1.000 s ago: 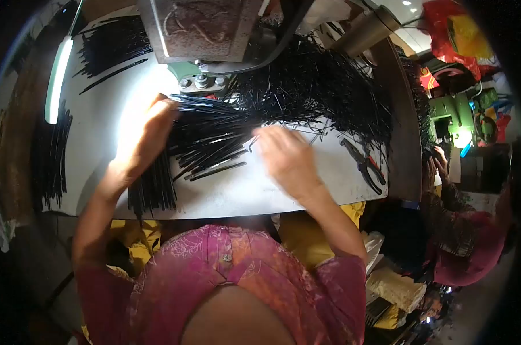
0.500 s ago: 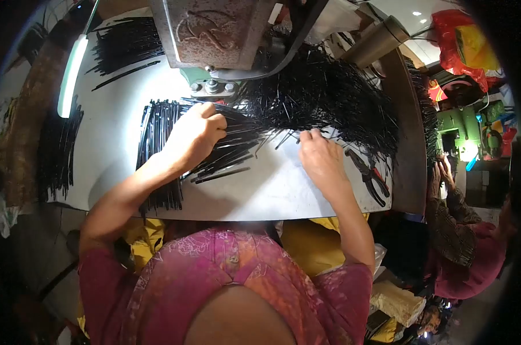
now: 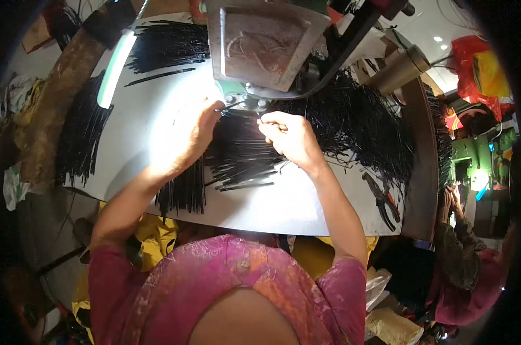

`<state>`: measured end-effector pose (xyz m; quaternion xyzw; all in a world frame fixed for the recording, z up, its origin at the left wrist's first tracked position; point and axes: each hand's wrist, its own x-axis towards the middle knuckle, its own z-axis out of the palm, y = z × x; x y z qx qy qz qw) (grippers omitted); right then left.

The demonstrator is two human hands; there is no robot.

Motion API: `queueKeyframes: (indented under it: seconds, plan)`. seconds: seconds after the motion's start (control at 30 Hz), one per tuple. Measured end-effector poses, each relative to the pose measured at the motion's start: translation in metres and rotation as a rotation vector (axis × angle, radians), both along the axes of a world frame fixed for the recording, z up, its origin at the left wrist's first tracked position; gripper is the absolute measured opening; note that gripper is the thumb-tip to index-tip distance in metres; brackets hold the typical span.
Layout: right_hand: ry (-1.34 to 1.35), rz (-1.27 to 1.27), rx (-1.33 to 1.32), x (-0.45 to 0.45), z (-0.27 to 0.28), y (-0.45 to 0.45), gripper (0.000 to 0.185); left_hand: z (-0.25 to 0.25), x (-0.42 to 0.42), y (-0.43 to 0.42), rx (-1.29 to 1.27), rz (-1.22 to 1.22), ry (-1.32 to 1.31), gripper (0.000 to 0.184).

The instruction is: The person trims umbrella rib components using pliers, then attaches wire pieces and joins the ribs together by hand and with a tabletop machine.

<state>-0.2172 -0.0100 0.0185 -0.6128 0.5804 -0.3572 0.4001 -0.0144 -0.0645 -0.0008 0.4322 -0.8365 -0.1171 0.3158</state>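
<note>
A thin black rod (image 3: pixel 230 106) slants up from the fingertips of the left hand (image 3: pixel 198 133) toward the bolted block (image 3: pixel 246 104); the far end is hard to make out against the metal. The left hand is closed on the rod, thumb and forefinger pinching it, with the palm turned out of sight. The fingertips of the right hand (image 3: pixel 292 140) are drawn together just below the block; whether they pinch anything I cannot tell.

Between the hands lies a pile (image 3: pixel 241 152) of similar rods, partly covered by both. A bundle (image 3: pixel 181 192) sticks out beneath the left forearm, its upper part hidden. Glare washes out the tabletop (image 3: pixel 275 214) beside the left hand.

The machine head (image 3: pixel 266 49) hangs over the block, cut off by the top edge, and hides part of the tangle (image 3: pixel 361 129) behind it. A lamp (image 3: pixel 116 69) hangs at the left. Red-and-black pliers (image 3: pixel 382 201) lie on the right, below a metal cylinder (image 3: pixel 399 69). Beyond, a co-worker (image 3: pixel 467 282) sits partly in darkness.
</note>
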Motion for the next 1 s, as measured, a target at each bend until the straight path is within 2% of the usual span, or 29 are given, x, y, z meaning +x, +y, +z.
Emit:
queueKeyframes:
  seconds: [0.07,0.23,0.47,0.8,1.0]
  plan:
    - [-0.101,-0.001,0.013,0.004,-0.001,-0.010,0.016,0.005,-0.003,0.001,-0.134,-0.035,-0.009,0.012]
    - [-0.434,-0.065,0.068,0.009,-0.005,-0.016,0.011,0.006,-0.008,0.002,-0.059,-0.005,0.063,0.011]
    - [-0.503,-0.120,0.167,0.015,0.002,-0.017,0.011,0.009,-0.009,0.003,-0.051,0.020,0.047,0.008]
    - [-0.548,-0.103,0.155,0.017,0.000,-0.024,0.009,0.009,-0.010,0.000,-0.094,0.000,0.055,0.009]
    - [-0.550,-0.108,0.155,0.018,-0.002,-0.028,0.007,0.002,-0.009,-0.004,-0.033,-0.013,0.115,0.008]
